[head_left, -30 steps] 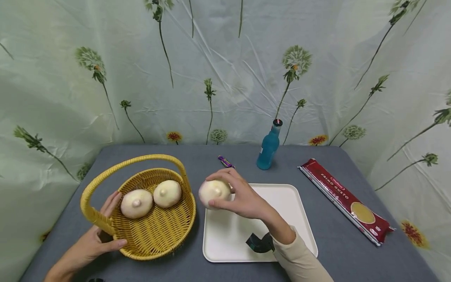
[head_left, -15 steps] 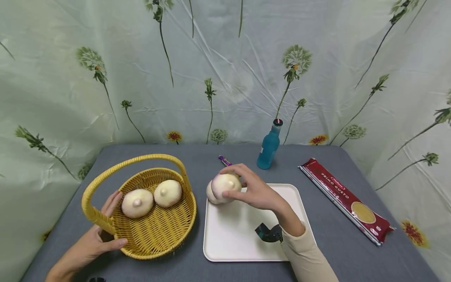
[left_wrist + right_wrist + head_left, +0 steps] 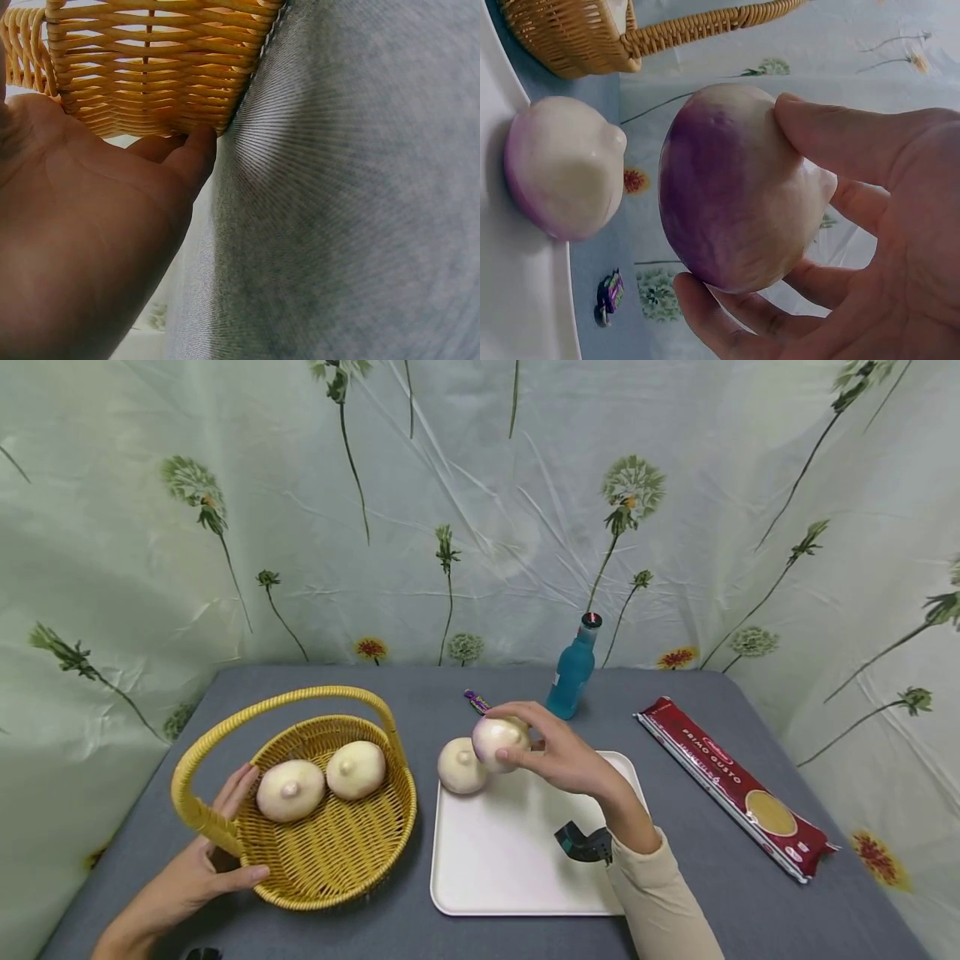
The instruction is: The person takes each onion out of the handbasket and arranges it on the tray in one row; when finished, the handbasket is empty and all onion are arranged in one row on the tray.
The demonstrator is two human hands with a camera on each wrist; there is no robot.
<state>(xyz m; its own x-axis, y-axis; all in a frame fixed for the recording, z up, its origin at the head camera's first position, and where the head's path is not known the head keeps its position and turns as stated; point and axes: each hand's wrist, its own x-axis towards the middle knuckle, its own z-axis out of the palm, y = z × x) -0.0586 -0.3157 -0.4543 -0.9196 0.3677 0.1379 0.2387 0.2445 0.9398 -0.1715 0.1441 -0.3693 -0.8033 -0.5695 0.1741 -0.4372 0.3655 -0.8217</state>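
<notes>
My right hand (image 3: 558, 752) grips a white-and-purple turnip (image 3: 731, 187) between thumb and fingers, held above the white tray (image 3: 517, 877). Just left of it, a second turnip (image 3: 461, 767) sits at the tray's back left corner. At the left stands a yellow wicker basket (image 3: 330, 868) with a tall arched handle. My left hand (image 3: 187, 877) holds the basket's left side, fingers behind the handle and thumb at the front rim. Inside the basket lie two more turnips, one on the left (image 3: 291, 791) and one farther right (image 3: 356, 770).
A blue bottle (image 3: 572, 672) stands behind the tray, and a small purple-wrapped candy (image 3: 476, 701) lies to its left. Right of the tray lies a long red spaghetti packet (image 3: 735, 785). A flower-printed cloth (image 3: 480, 510) hangs behind the grey table.
My right hand has moved right and slightly back with its turnip, off the second turnip on the tray, which now shows fully. The left hand and basket have stayed put.
</notes>
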